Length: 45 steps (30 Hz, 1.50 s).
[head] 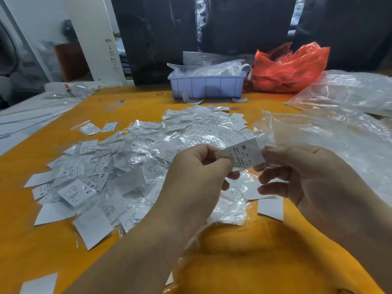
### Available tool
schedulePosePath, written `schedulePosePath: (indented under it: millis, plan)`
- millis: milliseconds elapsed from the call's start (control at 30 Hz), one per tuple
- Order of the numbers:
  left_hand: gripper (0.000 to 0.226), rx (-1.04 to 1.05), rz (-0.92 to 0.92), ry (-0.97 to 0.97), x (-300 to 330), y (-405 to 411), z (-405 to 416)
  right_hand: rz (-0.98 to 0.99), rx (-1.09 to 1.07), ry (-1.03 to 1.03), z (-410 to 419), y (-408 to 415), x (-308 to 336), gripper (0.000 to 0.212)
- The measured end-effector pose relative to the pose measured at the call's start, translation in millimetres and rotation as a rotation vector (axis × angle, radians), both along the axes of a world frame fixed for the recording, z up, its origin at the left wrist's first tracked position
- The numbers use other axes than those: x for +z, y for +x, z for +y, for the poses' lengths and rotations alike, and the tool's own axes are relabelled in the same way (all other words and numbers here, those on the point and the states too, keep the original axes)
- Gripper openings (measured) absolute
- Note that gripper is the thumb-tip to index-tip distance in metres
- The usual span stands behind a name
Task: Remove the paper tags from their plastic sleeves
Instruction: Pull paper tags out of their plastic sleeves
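Both hands meet above the orange surface (244, 251): left hand (197, 177) and right hand (301, 175) each pinch a white paper tag (241, 157) printed "M". At ten o'clock lies a heap of clear-sleeved white tags (127, 166), reading "XL", "XS", "S".

Bright overhead light; glare; warped edges

My orange table (244, 251) carries a heap of sleeved tags (131, 162) at frame centre. A blue bin (206, 85) and red bag (286, 68) sit at upper centre.
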<state>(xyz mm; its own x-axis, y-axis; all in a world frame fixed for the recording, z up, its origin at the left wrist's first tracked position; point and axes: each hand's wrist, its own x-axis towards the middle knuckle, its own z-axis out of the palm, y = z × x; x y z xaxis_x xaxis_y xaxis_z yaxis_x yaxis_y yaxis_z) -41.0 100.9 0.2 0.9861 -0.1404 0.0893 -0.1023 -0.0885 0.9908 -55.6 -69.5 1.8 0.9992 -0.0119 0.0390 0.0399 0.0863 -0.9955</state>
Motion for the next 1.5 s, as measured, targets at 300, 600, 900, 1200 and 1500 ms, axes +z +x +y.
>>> schedulePosePath:
  millis: [300, 600, 900, 1200, 1500]
  plan:
    - [0.006, -0.142, -0.002, 0.047, 0.1, -2.0, -1.0, -0.033, -0.02, -0.026, 0.6, -0.1, -0.2, 0.029]
    - [0.008, -0.142, -0.005, 0.041, -0.3, -0.9, -0.4, -0.064, -0.015, -0.085, 0.7, -1.2, -1.0, 0.033]
    - [0.011, -0.103, -0.012, -0.064, -1.1, 1.0, 0.1, -0.128, -0.01, -0.163, 2.3, -2.8, 1.8, 0.028]
    - [0.008, -0.132, -0.008, -0.061, -0.6, 1.6, 0.9, -0.172, 0.004, -0.234, 3.9, -4.1, 1.0, 0.033]
    - [0.006, -0.221, -0.057, 0.014, -0.1, -0.3, 1.1, -0.109, -0.007, -0.148, 1.2, -2.6, 1.2, 0.031]
